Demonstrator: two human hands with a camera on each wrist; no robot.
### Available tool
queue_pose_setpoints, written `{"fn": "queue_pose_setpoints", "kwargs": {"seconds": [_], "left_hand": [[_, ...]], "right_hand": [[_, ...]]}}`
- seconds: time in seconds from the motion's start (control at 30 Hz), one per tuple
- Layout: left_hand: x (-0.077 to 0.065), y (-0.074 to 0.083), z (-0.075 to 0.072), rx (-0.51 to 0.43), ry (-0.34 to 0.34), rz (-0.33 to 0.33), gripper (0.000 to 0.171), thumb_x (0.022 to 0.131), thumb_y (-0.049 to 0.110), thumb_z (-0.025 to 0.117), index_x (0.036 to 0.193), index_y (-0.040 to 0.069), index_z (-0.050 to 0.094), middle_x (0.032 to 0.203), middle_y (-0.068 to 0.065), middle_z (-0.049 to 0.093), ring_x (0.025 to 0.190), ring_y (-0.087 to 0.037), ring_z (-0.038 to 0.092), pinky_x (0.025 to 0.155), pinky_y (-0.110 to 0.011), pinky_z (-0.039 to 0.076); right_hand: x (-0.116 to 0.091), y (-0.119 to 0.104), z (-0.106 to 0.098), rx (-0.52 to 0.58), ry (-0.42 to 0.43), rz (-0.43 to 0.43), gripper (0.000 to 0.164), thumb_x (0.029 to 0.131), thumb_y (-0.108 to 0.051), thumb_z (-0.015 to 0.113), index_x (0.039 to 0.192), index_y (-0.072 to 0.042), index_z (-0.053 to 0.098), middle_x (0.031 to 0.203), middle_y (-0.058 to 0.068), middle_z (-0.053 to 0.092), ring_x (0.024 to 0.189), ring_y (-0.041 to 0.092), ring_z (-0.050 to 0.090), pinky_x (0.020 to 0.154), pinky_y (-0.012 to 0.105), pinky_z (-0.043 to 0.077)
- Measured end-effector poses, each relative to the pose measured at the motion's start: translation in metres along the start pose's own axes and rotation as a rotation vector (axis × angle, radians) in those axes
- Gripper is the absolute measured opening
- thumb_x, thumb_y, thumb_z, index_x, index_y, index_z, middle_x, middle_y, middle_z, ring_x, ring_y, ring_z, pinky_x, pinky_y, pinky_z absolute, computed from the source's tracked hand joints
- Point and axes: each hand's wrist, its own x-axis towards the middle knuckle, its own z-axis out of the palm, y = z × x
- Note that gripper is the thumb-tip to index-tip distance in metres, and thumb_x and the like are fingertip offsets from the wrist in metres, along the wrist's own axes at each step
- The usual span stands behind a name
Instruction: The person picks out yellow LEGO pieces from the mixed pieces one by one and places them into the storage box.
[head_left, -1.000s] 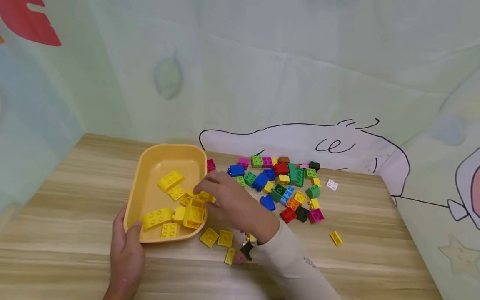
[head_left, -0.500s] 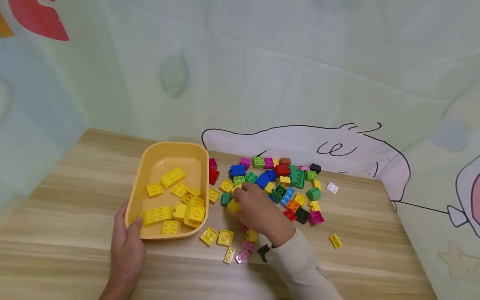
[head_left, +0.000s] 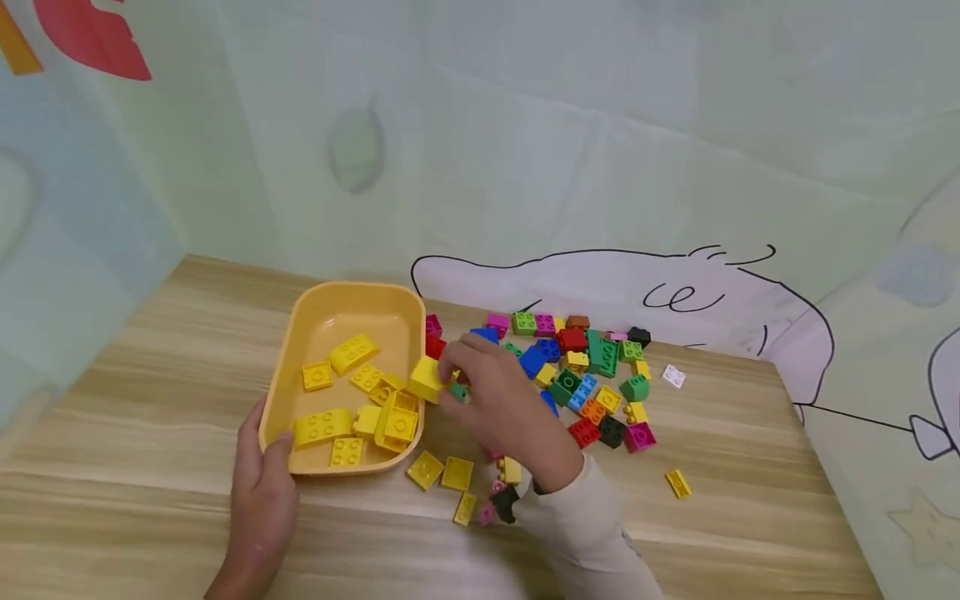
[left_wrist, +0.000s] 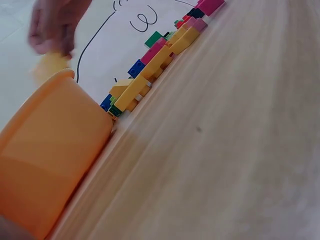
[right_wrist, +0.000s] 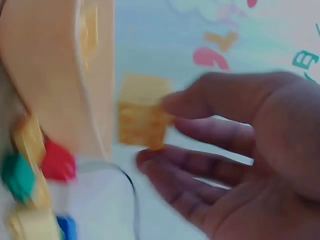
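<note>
Between thumb and fingers my right hand (head_left: pixel 498 400) pinches a yellow toy brick (head_left: pixel 426 379) over the right rim of an orange-yellow plastic bin (head_left: pixel 311 321). The right wrist view shows that same brick (right_wrist: pixel 143 110), blurred, at the fingertips. My left hand (head_left: pixel 262 492) grips the bin's near left corner, thumb over the rim. Several yellow bricks lie inside, among them a curved one (head_left: pixel 322 427) and a flat square one (head_left: pixel 347 452). In the left wrist view the bin's outer wall (left_wrist: pixel 55 145) hides its contents.
A heap of mixed bricks (head_left: pixel 573 383) spreads across the wooden table (head_left: pixel 720 542) right of the bin. Flat yellow pieces (head_left: pixel 456 474) lie near its front right corner. A white brick (head_left: pixel 673 376) and a yellow one (head_left: pixel 678 483) sit apart. A printed curtain (head_left: pixel 570 167) stands behind.
My right hand leaves the bin, reaches into the heap, then returns to the bin's rim with a yellow brick. One more flat yellow brick lies in the bin. My left hand keeps its grip.
</note>
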Motion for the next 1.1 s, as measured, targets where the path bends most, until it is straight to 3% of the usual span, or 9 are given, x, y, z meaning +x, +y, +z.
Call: {"fn": "queue_pose_setpoints", "kwargs": {"seconds": [0.17,0.33,0.5,0.7,0.87,1.1], "left_hand": [[0.000,-0.001,0.001,-0.020,-0.003,-0.005,0.052,0.109,0.021,0.018,0.158,0.028,0.003,0.167,0.006,0.002,0.153,-0.017,0.008,0.127,-0.054,0.013],[0.000,-0.002,-0.001,-0.021,-0.006,0.023,0.052,0.109,0.020,0.019,0.158,0.027,0.004,0.167,0.005,0.004,0.152,-0.018,0.010,0.127,-0.053,0.015],[0.000,-0.002,-0.005,-0.011,0.006,0.033,0.052,0.109,0.019,0.020,0.158,0.028,0.005,0.167,0.005,0.005,0.152,-0.018,0.011,0.127,-0.052,0.016],[-0.001,-0.001,-0.007,-0.019,0.012,0.009,0.052,0.109,0.019,0.018,0.158,0.029,0.004,0.167,0.005,0.005,0.153,-0.019,0.011,0.126,-0.054,0.017],[-0.001,-0.001,-0.004,-0.040,0.009,0.002,0.052,0.109,0.018,0.020,0.158,0.029,0.007,0.167,0.006,0.007,0.152,-0.017,0.013,0.127,-0.052,0.018],[-0.001,0.001,-0.002,-0.041,0.002,0.019,0.052,0.109,0.018,0.021,0.158,0.028,0.008,0.167,0.006,0.008,0.152,-0.017,0.013,0.126,-0.053,0.018]], "right_hand": [[0.004,-0.009,0.017,0.004,-0.018,-0.040,0.013,0.089,-0.016,0.077,0.093,-0.014,0.065,0.103,-0.001,0.060,0.094,0.018,0.058,0.083,0.025,0.064],[-0.014,0.001,0.018,-0.065,-0.149,-0.043,0.011,0.089,-0.012,0.076,0.092,-0.015,0.066,0.097,-0.003,0.062,0.090,0.015,0.059,0.082,0.025,0.064],[-0.033,0.010,0.025,-0.128,-0.327,-0.040,0.021,0.084,-0.013,0.082,0.100,-0.014,0.069,0.100,-0.003,0.064,0.090,0.013,0.058,0.086,0.026,0.063],[-0.037,0.012,0.045,-0.176,-0.408,-0.012,0.031,0.081,-0.016,0.085,0.107,-0.014,0.069,0.103,-0.002,0.063,0.095,0.013,0.056,0.088,0.026,0.062],[-0.036,0.008,0.041,-0.177,-0.415,-0.009,0.029,0.080,-0.014,0.086,0.103,-0.015,0.069,0.098,-0.004,0.062,0.092,0.013,0.055,0.085,0.025,0.062],[-0.026,-0.012,0.018,-0.115,-0.202,-0.149,0.022,0.082,-0.014,0.083,0.090,-0.016,0.063,0.093,-0.006,0.058,0.088,0.012,0.054,0.082,0.023,0.062]]}}
